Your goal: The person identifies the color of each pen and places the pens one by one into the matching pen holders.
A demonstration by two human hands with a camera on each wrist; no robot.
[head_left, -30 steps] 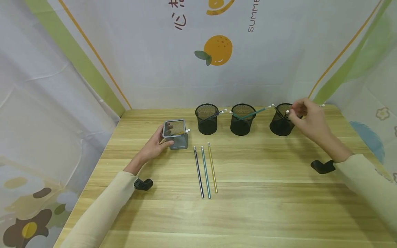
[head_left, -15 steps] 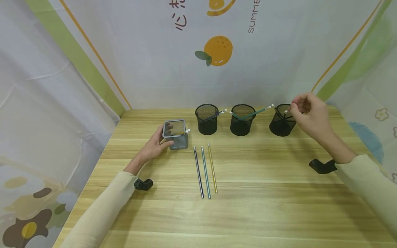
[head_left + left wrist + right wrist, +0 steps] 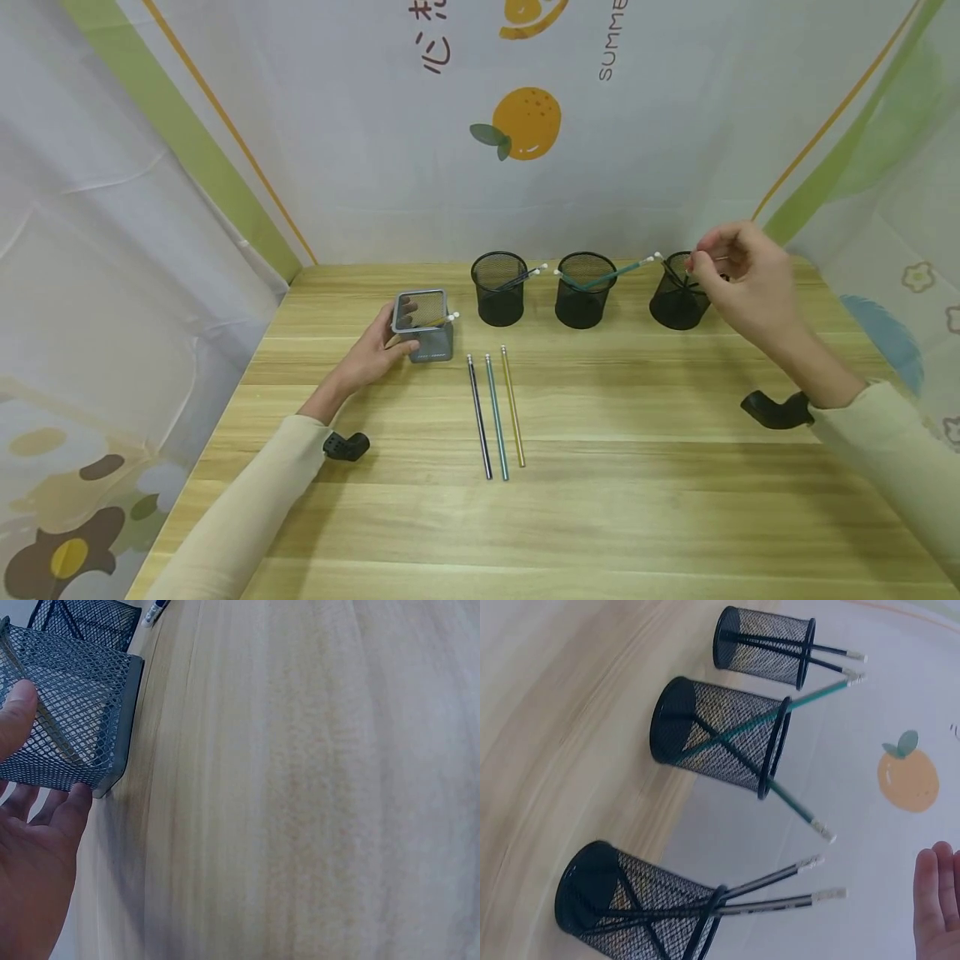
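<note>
My left hand [image 3: 365, 357] grips a grey square mesh pencil holder [image 3: 432, 343], its thumb along the front side. Inside this holder lean yellow pencils [image 3: 56, 727]. At the far right, my right hand [image 3: 750, 279] is above a round black mesh pencil cup [image 3: 678, 310], thumb and forefinger close together over its rim. Dark pencils [image 3: 784, 904] stand in that cup; two white eraser ends show free of the fingers in the right wrist view. I cannot tell whether the right fingertips pinch a pencil, since the hand hides part of the cup.
Two more round black cups stand in the row: the middle cup [image 3: 581, 310] with green pencils, the left cup [image 3: 501, 310] with dark ones. A dark pencil [image 3: 480, 417], a teal pencil [image 3: 497, 417] and a yellow pencil [image 3: 513, 408] lie on the wooden table [image 3: 637, 500].
My right hand first rises slightly off the right cup, then shifts left, so its fingertips now cover a white eraser end seen before. My left hand stays on the grey holder.
</note>
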